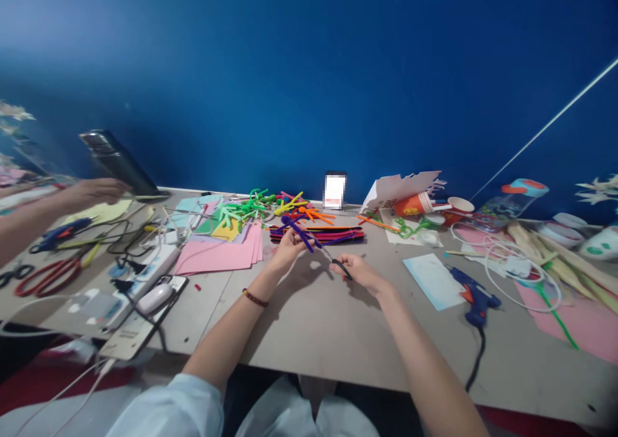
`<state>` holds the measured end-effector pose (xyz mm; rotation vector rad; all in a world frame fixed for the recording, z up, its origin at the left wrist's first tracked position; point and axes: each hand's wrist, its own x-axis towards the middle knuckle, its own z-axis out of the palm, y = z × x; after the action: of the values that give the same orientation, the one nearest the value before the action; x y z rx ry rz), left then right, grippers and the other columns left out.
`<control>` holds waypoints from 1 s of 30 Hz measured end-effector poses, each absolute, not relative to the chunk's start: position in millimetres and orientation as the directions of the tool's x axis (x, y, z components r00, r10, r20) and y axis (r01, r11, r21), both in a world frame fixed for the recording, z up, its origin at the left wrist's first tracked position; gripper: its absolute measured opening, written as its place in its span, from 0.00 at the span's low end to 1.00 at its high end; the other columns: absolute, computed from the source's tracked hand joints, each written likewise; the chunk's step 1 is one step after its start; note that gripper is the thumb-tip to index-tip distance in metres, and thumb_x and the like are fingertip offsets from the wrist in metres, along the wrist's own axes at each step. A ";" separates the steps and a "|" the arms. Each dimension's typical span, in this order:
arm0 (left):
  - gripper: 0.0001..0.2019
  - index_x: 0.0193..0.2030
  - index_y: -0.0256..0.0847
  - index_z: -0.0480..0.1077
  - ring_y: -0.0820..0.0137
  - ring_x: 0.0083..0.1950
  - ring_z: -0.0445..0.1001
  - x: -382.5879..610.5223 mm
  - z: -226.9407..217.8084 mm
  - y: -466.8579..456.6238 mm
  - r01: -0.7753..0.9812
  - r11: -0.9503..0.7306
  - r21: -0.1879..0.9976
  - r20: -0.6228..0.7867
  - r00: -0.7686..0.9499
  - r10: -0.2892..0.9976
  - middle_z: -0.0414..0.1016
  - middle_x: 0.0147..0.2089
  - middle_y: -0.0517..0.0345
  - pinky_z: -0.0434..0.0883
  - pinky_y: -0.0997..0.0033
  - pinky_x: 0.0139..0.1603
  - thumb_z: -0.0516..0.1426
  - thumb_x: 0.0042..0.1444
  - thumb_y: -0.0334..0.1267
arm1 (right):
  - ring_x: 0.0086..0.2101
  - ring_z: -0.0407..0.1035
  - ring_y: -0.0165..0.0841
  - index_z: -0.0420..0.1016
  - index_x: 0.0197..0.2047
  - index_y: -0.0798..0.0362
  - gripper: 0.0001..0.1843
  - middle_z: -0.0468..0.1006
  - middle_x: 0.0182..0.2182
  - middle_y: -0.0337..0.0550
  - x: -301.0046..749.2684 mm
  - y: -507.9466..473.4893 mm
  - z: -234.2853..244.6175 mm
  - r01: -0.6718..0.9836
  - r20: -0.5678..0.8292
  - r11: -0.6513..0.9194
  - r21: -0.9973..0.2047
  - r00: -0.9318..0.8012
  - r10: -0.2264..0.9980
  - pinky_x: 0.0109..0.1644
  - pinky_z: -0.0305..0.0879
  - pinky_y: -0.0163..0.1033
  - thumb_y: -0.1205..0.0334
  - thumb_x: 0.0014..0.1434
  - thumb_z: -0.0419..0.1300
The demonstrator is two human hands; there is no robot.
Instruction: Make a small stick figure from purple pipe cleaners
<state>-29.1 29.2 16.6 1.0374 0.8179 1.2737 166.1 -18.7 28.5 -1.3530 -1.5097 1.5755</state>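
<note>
Near the middle of the table, my left hand [288, 249] is closed on a purple pipe cleaner figure [300, 230] with a rounded top and dangling limbs. My right hand [356, 271] grips black-handled scissors [342, 268], whose metal blades point left and reach the purple pipe cleaner. Whether the blades are cutting it I cannot tell. Just behind both hands lies a bundle of pipe cleaners [338, 234] in red, purple, black and other colours. Green pipe cleaner figures [248, 206], with yellow and orange [313, 213] ones beside them, lie farther back.
Pink paper sheets [217, 257], a power strip [145, 279] and a phone with a mouse [155, 298] lie left. A blue glue gun [473, 295] and white card [432, 279] lie right. A lit phone [335, 191] stands behind. Another person's hand [103, 190] reaches in at left.
</note>
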 end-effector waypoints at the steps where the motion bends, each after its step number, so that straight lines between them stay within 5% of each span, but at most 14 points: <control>1: 0.22 0.39 0.39 0.61 0.75 0.28 0.73 -28.8 16.8 28.9 -0.354 -0.007 0.935 0.062 0.146 0.987 0.73 0.28 0.63 0.69 0.74 0.32 0.66 0.39 0.35 | 0.19 0.55 0.23 0.61 0.24 0.52 0.22 0.63 0.17 0.31 166.0 -18.6 28.2 0.236 -0.273 -0.202 -0.951 -0.328 0.904 0.22 0.46 0.31 0.44 0.44 0.63; 30: 0.26 0.45 0.39 0.64 0.74 0.29 0.73 -29.5 14.8 29.2 -0.313 -0.025 0.949 0.082 0.170 0.982 0.71 0.28 0.64 0.69 0.75 0.31 0.66 0.38 0.35 | 0.19 0.55 0.23 0.61 0.25 0.52 0.21 0.63 0.17 0.31 166.1 -20.6 33.6 0.228 -0.260 -0.185 -0.956 -0.362 0.895 0.23 0.47 0.31 0.45 0.45 0.63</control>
<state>-29.5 29.2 14.8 1.0942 0.8205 1.2469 166.1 -20.6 33.6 -1.3134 -1.5362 1.5912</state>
